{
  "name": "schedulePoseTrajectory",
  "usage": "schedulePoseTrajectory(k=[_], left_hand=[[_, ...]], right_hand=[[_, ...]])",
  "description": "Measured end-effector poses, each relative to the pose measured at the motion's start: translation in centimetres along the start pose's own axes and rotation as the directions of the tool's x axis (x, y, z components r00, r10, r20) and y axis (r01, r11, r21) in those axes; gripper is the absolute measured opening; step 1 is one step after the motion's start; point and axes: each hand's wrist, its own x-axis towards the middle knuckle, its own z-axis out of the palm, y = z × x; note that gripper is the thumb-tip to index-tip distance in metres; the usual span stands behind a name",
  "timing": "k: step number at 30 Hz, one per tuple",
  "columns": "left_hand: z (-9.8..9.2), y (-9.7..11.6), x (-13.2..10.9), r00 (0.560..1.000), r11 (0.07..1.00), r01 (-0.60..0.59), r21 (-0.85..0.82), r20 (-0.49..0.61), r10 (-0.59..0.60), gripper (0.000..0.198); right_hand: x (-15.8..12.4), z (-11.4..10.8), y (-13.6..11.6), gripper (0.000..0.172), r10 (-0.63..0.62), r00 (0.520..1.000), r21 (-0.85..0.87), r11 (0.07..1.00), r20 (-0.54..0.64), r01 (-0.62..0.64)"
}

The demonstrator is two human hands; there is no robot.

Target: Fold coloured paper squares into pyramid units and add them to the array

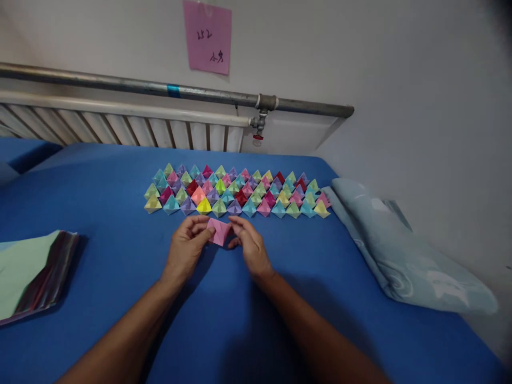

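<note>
A small piece of pink folded paper point(218, 232) is held up between my two hands, with crease lines and a pointed lower edge. My left hand point(187, 246) pinches its left side, thumb on the near face and fingers behind. At the paper's right corner, the curled fingertips of my right hand point(249, 244) close on the edge; part of that grip is hidden. Just beyond my hands, rows of small folded paper boats point(219, 208) in many colours stand close together on the blue surface point(224, 320).
To the left lies a thick stack of coloured paper point(28, 266), pale green on top. A folded light-blue cloth point(408, 250) rests along the right side by the wall. Behind are a radiator point(120, 125), a metal pipe point(216, 96) and a pink note point(208, 37).
</note>
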Motion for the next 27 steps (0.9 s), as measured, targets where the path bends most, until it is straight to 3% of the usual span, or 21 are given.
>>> schedulePoseTrajectory(k=[3, 9, 18, 24, 27], left_hand=[[0.0, -0.1, -0.1, 1.0, 1.0, 0.024, -0.014, 0.006, -0.024, 0.037], [0.3, -0.4, -0.3, 0.997, 0.995, 0.081, -0.06, 0.026, -0.079, 0.04], [-0.1, 0.2, -0.3, 0.979, 0.98, 0.191, -0.047, 0.084, -0.187, 0.042], [-0.3, 0.7, 0.0, 0.937, 0.949, 0.309, 0.063, 0.149, -0.315, 0.043], [-0.5, 0.6, 0.1, 0.951, 0.961, 0.243, 0.129, 0.164, -0.263, 0.042]], right_hand=[[-0.1, 0.1, -0.4, 0.034, 0.07, 0.998, 0.01, 0.998, 0.003, -0.07], [-0.5, 0.4, -0.9, 0.026, 0.063, 0.996, 0.023, 0.998, 0.059, -0.064], [-0.2, 0.4, -0.7, 0.038, 0.057, 0.998, 0.013, 0.998, 0.005, -0.057], [-0.4, 0.5, -1.0, 0.04, 0.083, 0.994, -0.02, 0.996, 0.075, -0.082], [-0.4, 0.4, -0.8, 0.038, 0.097, 0.993, -0.027, 0.995, 0.07, -0.095]])
